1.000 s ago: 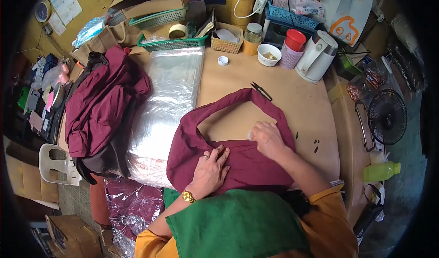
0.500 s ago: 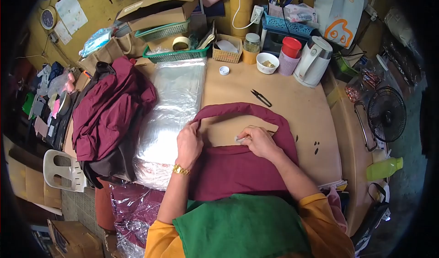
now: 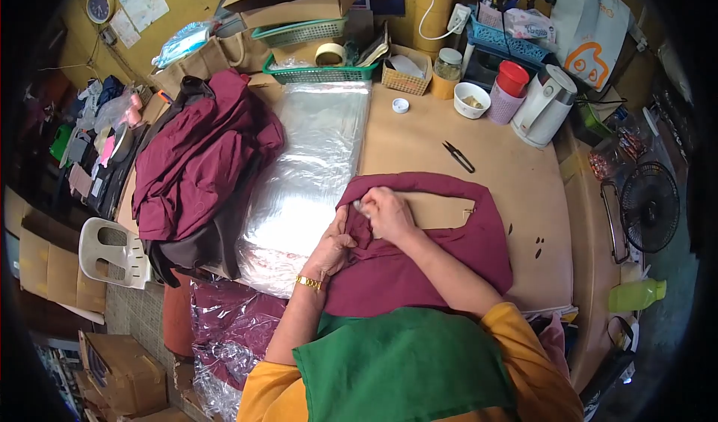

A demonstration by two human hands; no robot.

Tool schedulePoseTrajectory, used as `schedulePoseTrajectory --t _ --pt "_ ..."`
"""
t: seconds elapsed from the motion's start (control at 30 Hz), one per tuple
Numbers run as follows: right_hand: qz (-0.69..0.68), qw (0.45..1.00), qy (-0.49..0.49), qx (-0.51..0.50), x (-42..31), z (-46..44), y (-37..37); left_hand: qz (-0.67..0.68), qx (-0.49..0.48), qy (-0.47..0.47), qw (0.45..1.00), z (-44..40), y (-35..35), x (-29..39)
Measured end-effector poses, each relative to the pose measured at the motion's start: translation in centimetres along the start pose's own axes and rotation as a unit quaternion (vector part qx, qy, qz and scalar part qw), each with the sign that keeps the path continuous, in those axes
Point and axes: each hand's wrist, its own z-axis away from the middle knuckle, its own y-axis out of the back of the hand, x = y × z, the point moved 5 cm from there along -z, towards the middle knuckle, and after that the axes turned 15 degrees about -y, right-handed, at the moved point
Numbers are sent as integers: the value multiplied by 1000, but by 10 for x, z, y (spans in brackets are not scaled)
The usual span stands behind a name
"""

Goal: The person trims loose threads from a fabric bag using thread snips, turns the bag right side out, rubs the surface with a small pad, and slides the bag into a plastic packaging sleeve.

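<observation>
Seemingly to steady it, left hand (image 3: 331, 251) holds maroon garment (image 3: 389, 284), exact grip unclear; right hand (image 3: 387, 214) pinches small pale thing (image 3: 357, 206) by garment's opening; snips (image 3: 458, 156) beyond garment.

The near garment (image 3: 449, 272) is plain maroon, the cloth (image 3: 404, 370) against it green, the sleeves (image 3: 273, 392) orange. At far right, a white bag (image 3: 594, 26) bears an orange outline drawing (image 3: 587, 66) near a blue lattice basket (image 3: 527, 47).
</observation>
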Motion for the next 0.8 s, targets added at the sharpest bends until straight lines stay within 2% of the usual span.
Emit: schedulePoseTrajectory --t 0.07,0.13,0.2,0.3,0.33,0.4,0.47,0.5,0.53,0.6,0.67,0.7,0.73,0.8 --pt "-54 993 -84 -61 15 3 -6 55 4 16 998 0 -4 3" --pt "-21 992 -47 -112 -8 29 -4 103 -12 40 994 0 2 -4" --pt "-35 992 -27 -118 -3 27 -10 97 0 38 995 -2 4 -5" --pt "-2 998 -58 -7 3 -2 -4 110 14 32 993 0 1 -5" --pt "-85 985 -143 -41 23 -12 -10 129 14 23 991 -1 -2 -3" --pt "-236 943 -215 -95 42 -16 -20 136 5 20 991 -1 -2 0" --pt "-202 937 -221 -182 15 10 -18 65 -7 18 998 0 2 -1" --pt "-104 980 -95 -138 -3 23 -16 65 -6 20 998 -1 3 -3" --pt "-78 993 -25 -90 -11 27 -14 67 -8 12 998 -3 4 -5" --pt "-25 1000 12 -13 -5 22 -13 69 -10 6 998 0 -1 -5" --pt "-11 1000 -19 -17 -2 16 -10 -127 -13 -69 989 7 -17 20" --pt "3 998 -52 -23 1 15 -10 -288 -20 -52 956 16 -25 39" --pt "3 998 -53 -24 3 14 -10 -288 -20 -50 956 17 -23 36" --pt "-157 965 -181 -111 22 12 -23 -289 23 22 957 22 -7 21"
